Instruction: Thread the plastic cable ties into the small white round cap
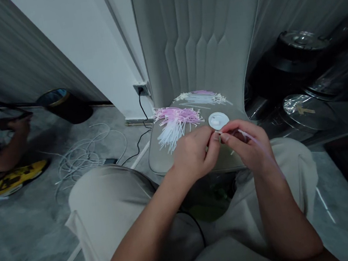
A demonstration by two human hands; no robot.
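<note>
In front of the seat, the fingertips of my left hand [194,151] and my right hand [251,148] meet in a pinch. A thin pale-purple plastic strip [261,147] runs from my right fingers back over that hand and wrist. Between the fingertips is a small pale end; whether my left fingers grip that end or another small piece is hidden. Just beyond the fingers, a round white dish [218,120] has a small white piece in it. Left of it lies a fanned heap of pink and white thin strips [176,121] with small pale ends.
More strips [203,98] lie toward the back of the grey chair [161,160]. On the floor at left are a coiled pale cable [77,156] and a black bin [65,106]. Another person [0,149] is at far left. Dark shiny equipment [302,62] stands at right.
</note>
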